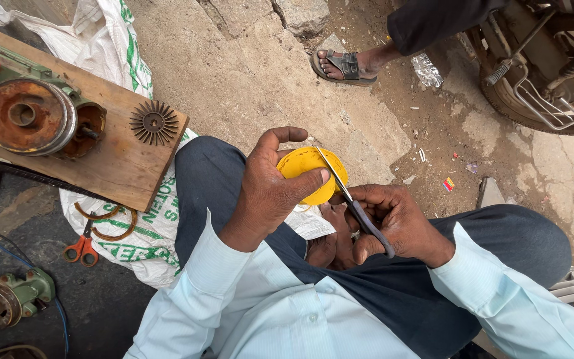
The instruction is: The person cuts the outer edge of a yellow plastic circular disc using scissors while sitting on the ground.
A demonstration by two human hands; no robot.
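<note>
Head view: a seated person works over the lap, looking down at both hands.
Left hand (267, 189): closed on a yellow disc (303, 169); thumb pressed on its near face, fingers curled behind it, forefinger raised above the rim.
Disc: held upright above the knees, between the two hands, its right edge meeting the blades.
Right hand (393, 223): fingers closed through the handles of the scissors (353, 203), gripping them.
Scissors: dark handles in the right hand, blades pointing up and left against the disc's edge.
Board (117, 163): wooden, on the left, carrying a rusty pulley (24, 116) and a small fan wheel (154, 122).
Sack (147, 239): white with green print, under the board; orange pliers (82, 247) lie beside it.
Sandalled foot (343, 65): another person's, on the ground, well apart.
</note>
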